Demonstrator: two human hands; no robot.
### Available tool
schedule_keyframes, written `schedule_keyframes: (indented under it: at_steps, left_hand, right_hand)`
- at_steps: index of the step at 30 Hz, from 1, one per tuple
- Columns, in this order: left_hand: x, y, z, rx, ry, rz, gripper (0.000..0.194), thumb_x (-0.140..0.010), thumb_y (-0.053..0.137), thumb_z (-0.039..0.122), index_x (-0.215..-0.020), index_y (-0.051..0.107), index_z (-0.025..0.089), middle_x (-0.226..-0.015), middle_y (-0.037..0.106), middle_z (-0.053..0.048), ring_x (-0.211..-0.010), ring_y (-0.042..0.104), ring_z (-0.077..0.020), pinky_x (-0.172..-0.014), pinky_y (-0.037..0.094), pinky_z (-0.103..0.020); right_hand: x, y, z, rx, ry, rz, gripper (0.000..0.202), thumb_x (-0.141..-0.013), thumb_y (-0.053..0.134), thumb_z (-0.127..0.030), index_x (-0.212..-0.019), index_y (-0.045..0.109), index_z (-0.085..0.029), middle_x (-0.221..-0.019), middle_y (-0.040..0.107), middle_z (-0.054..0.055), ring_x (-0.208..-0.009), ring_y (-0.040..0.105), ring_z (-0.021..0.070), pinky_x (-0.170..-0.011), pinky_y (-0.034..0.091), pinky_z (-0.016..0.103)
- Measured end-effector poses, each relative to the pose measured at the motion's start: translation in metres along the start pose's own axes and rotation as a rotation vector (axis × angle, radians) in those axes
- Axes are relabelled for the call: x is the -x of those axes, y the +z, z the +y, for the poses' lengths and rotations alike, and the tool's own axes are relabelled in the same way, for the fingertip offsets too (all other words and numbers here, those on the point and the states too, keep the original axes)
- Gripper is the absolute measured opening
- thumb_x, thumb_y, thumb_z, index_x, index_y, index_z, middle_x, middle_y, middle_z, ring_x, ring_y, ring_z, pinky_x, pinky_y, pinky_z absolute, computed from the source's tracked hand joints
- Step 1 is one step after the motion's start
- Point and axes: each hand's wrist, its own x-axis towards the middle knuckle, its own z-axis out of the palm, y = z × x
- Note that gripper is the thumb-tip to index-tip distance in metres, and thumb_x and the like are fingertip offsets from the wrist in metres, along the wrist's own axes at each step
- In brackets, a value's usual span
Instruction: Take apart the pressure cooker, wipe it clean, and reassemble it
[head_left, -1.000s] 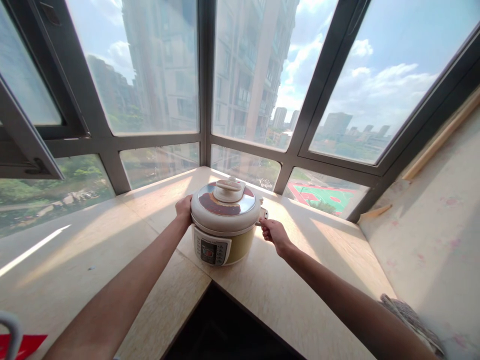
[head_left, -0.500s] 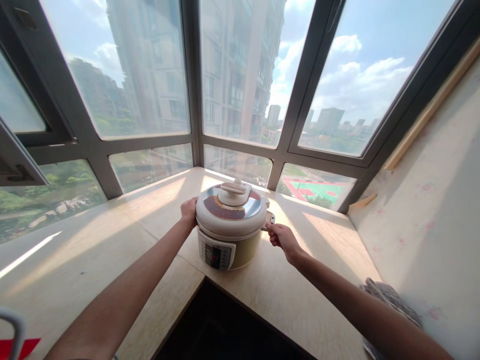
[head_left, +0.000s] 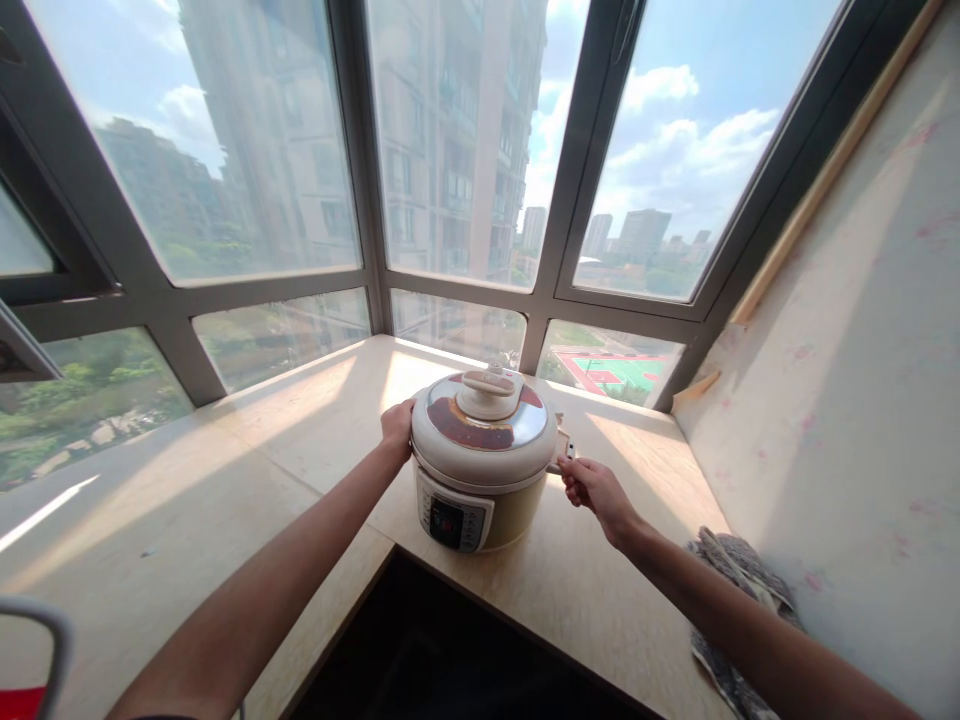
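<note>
A cream and gold electric pressure cooker (head_left: 484,470) stands upright on the stone-look counter (head_left: 600,590), just behind the counter's inner corner. Its lid (head_left: 480,412) is on, with a knob-like handle on top, and a dark control panel (head_left: 452,520) faces the front left. My left hand (head_left: 397,428) grips the cooker's left side; its fingertips are hidden behind the rim. On the other side, my right hand (head_left: 596,492) has its fingers closed around the small side handle (head_left: 559,467).
Framed windows (head_left: 457,150) enclose the counter at the back. A grey patterned cloth (head_left: 739,575) lies by the right wall (head_left: 840,400). At the lower left are a curved grey tube (head_left: 56,630) and a red item (head_left: 21,703). A dark opening (head_left: 442,650) lies in front of the cooker.
The cooker has shifted to the right along the counter with both hands still on it. My view has turned slightly right, so the windows and cloth appear farther left.
</note>
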Motion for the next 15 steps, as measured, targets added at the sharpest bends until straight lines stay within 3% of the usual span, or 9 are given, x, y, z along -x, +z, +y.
schedule_keyframes:
  at_steps: [9,15]
  left_hand:
    - [0.029,0.034,-0.018,0.063,0.041,-0.092,0.017,-0.075,0.06,0.022,-0.059,0.061,0.018,-0.066,0.06,0.0,-0.065,0.049,-0.0141,-0.059,0.039,-0.027]
    - [0.055,0.049,-0.023,0.093,0.042,-0.149,0.016,-0.071,0.059,0.023,-0.055,0.058,0.02,-0.06,0.051,0.003,-0.06,0.042,-0.0132,-0.055,0.034,-0.027]
  right_hand:
    - [0.022,-0.046,-0.001,-0.03,0.021,0.055,0.06,-0.046,0.087,-0.068,-0.056,0.054,-0.019,-0.056,0.048,-0.002,-0.049,0.04,0.0098,-0.049,0.028,0.028]
    - [0.037,-0.075,-0.001,-0.045,0.031,0.093,0.06,-0.046,0.09,-0.066,-0.057,0.055,-0.018,-0.057,0.049,-0.002,-0.051,0.041,0.0095,-0.051,0.031,0.027]
